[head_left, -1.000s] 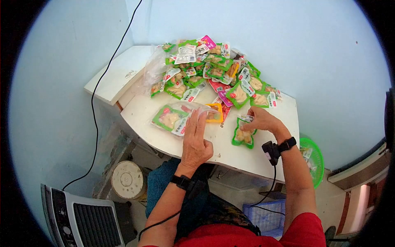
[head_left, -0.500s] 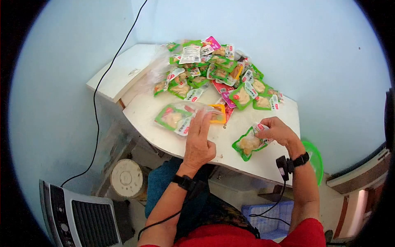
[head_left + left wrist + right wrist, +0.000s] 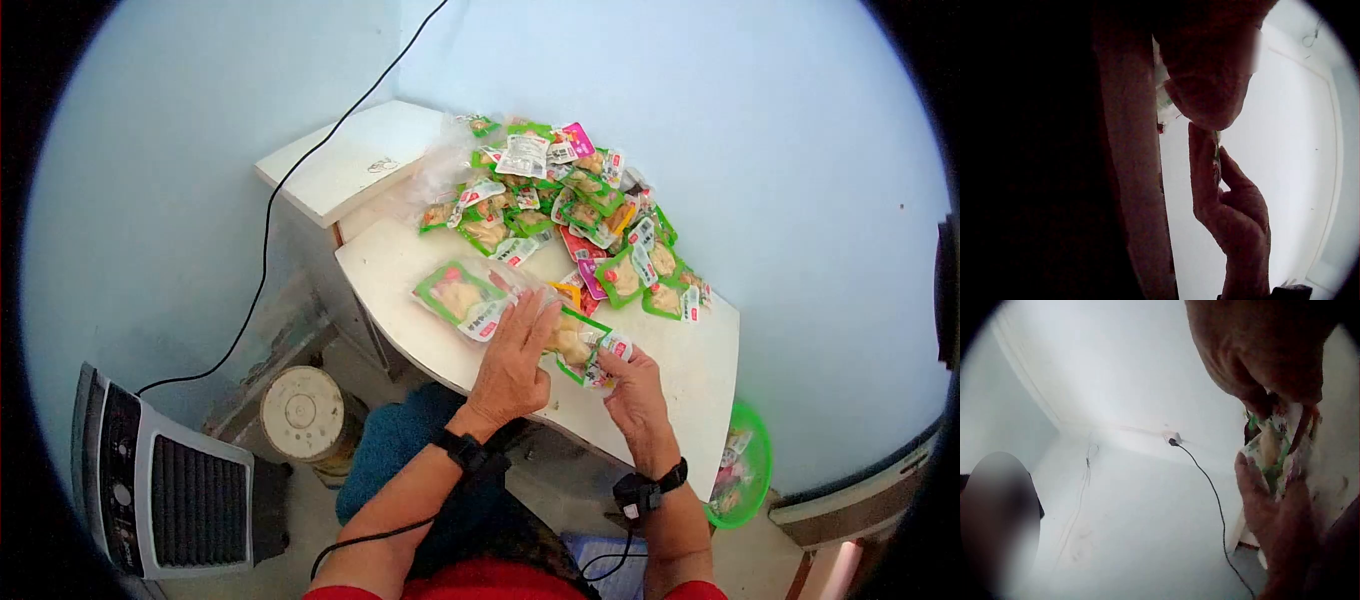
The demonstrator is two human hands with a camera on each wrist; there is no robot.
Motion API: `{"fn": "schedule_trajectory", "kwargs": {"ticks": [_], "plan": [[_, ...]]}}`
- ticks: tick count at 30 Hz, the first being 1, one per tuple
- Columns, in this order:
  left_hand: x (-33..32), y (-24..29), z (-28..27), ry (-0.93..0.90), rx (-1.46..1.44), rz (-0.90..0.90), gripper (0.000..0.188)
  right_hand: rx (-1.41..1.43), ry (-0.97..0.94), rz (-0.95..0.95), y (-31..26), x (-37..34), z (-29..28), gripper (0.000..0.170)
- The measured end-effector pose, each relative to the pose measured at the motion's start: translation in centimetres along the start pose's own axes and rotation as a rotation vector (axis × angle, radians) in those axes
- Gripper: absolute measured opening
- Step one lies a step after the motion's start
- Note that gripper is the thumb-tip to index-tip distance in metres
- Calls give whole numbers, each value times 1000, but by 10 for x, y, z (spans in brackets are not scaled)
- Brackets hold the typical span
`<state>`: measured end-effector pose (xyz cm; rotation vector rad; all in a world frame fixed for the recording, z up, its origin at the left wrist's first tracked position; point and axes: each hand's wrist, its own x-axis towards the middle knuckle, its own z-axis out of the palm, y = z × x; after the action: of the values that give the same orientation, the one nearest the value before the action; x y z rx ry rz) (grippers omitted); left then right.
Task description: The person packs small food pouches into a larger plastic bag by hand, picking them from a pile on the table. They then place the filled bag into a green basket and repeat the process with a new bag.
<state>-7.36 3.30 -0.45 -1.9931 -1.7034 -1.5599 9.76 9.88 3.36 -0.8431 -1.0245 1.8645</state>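
On the white table, a clear plastic bag (image 3: 488,272) lies with a green-edged food packet (image 3: 457,296) inside it. My left hand (image 3: 508,372) rests on the bag's right part, its fingers straight and close together. Between thumb and fingers, my right hand (image 3: 638,398) pinches the right end of another green-edged packet (image 3: 574,342) of pale pieces. The far end of this packet reaches the left fingertips at the bag's mouth. Seen edge-on in the left wrist view, the packet (image 3: 1217,164) sits in the right hand's pinch. A yellow-edged packet (image 3: 568,292) lies just beyond the left fingers.
A heap of similar packets (image 3: 585,190) covers the back of the table (image 3: 690,375), with loose clear plastic (image 3: 440,165) at its left. A green basket (image 3: 765,470) with packets stands below the right edge. Left are a round-topped bucket (image 3: 302,410) and an air cooler (image 3: 195,500).
My right hand has carried its packet left, from the table's right part to the bag beside the left hand. The left hand stays on the bag. The head view has shifted.
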Motion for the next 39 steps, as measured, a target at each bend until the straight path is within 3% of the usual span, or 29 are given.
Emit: {"fn": "schedule_trajectory", "kwargs": {"ticks": [8,17,23,26,29,38,39], "plan": [[-2,-1,0,10,97,22,80,306,-57,44,23,14,14,27],[-1,-3,1,24,64,49,74,329,-175,70,34,32,44,28],[-3,-7,5,39,45,71,70,481,-422,159,51,65,50,21],[-3,-7,5,35,38,69,68,531,-381,177,69,88,43,22],[-2,-6,4,33,37,78,67,230,-235,114,57,77,61,30],[-2,-8,5,1,46,77,69,316,-138,213,58,73,75,57],[-3,-9,6,-1,49,77,70,338,-130,202,61,75,72,54]]}}
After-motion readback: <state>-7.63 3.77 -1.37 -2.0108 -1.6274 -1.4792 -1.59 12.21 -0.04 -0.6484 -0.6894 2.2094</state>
